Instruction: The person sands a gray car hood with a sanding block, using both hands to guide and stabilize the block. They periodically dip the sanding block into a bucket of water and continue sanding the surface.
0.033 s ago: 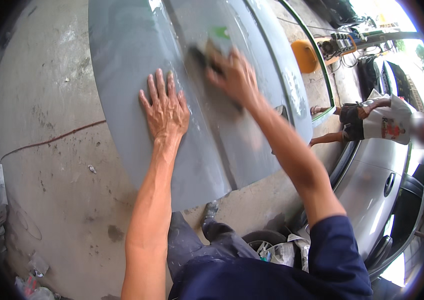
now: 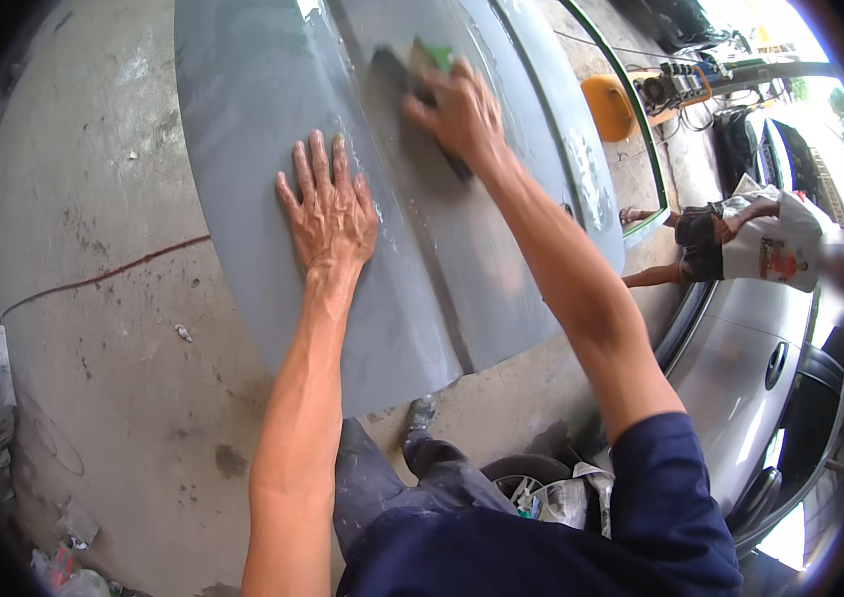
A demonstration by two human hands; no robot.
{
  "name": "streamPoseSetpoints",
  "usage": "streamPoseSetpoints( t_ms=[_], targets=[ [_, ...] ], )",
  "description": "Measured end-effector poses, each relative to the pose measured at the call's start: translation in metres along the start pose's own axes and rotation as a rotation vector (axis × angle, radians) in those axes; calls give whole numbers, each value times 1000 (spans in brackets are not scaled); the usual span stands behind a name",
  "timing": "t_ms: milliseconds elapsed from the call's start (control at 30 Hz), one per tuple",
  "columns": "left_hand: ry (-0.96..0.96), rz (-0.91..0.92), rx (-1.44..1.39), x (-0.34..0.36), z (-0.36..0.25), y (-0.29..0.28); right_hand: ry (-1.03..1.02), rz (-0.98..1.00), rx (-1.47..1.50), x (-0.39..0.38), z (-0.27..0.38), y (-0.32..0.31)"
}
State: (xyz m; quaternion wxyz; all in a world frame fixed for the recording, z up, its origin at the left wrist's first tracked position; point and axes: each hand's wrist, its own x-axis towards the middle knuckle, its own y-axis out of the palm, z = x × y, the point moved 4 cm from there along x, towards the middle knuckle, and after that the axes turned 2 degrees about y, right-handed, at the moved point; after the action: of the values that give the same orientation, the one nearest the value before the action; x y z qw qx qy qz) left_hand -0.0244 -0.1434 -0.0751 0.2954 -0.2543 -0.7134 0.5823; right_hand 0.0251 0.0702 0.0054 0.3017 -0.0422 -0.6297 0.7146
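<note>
A grey car door lies before me, wet and streaked with pale patches, a long crease running along it. My left hand rests flat on its left part, fingers spread, holding nothing. To the right of the crease, my right hand grips a long dark sanding block pressed to the panel. A green patch shows beside the fingers on the block. Motion blurs the block, and the hand hides its middle.
Right of the door are its dark window frame, a yellow tank and a standing person. A silver car is at lower right. A reddish hose crosses the concrete floor. Near my legs sits a tire with crumpled wrapping.
My right hand and the sanding block have shifted slightly up and left along the panel. My left hand stays almost in place.
</note>
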Motion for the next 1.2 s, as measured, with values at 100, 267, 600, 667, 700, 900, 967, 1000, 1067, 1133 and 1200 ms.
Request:
streamPoseSetpoints(
  t_ms=[100,267,600,667,700,900,967,1000,1067,1133,1200],
  targets=[
    [5,-81,-43,0,1,-1,171,-55,19,14,6,25],
    [-14,-2,-23,2,1,-5,142,79,-41,-232,40,-27],
    [-18,26,0,2,0,-1,223,28,47,-58,30,0],
    [-1,-35,4,1,0,-2,159,-108,-19,23,23,28],
    [-2,-60,-42,1,0,-3,124,-168,11,40,20,37],
    [-23,33,-9,2,-1,-7,-60,123,52,-161,13,-28],
    [-34,101,2,4,-1,-9,-73,185,108,-236,10,-75],
    [-24,61,1,5,-2,-11,-152,115,153,-255,9,-94],
    [-35,95,15,5,-1,-9,-283,165,211,-256,-1,-103],
    [-22,13,6,5,-1,-9,-274,382,121,-220,-20,-80],
    [-11,6,10,4,0,-3,-351,433,136,-167,-36,-52]
  ],
)
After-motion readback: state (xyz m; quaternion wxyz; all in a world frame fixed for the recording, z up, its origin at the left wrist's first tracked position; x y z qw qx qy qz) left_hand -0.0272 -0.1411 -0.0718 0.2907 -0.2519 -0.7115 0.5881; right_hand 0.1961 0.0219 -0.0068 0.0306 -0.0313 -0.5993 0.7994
